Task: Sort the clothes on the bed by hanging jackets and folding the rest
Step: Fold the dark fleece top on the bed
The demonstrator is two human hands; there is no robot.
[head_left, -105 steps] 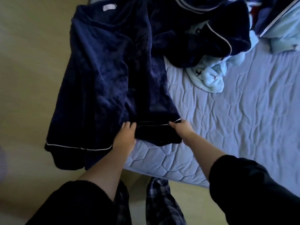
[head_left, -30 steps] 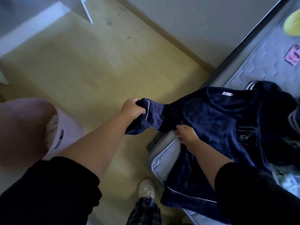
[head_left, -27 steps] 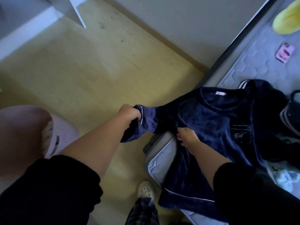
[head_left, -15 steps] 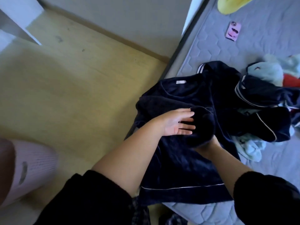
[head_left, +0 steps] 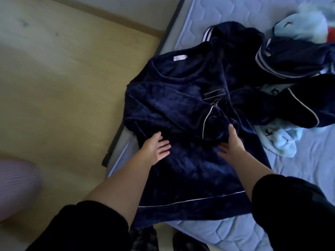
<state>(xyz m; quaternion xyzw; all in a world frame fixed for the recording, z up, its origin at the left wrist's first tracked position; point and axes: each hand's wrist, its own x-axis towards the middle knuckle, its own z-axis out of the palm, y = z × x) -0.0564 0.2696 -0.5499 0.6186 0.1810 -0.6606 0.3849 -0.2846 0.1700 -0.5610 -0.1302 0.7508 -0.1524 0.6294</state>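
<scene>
left hand (head_left: 156,149): fingers straight and spread, flat on the navy pyjama top (head_left: 181,105), gripping nothing.
right hand (head_left: 232,144): fingers straight too, pressing the top just below its folded-in sleeve (head_left: 208,122).
top's place: face up at the bed's (head_left: 299,178) left edge, centre of frame.
progress: early, i judge; one sleeve lies across the chest, body not yet folded.
left to do: heap (head_left: 290,57) of navy and light blue clothes, upper right, unsorted.
in the way: the heap crowds the top's right side; blurred pink basket (head_left: 16,183) on the floor, lower left.
</scene>
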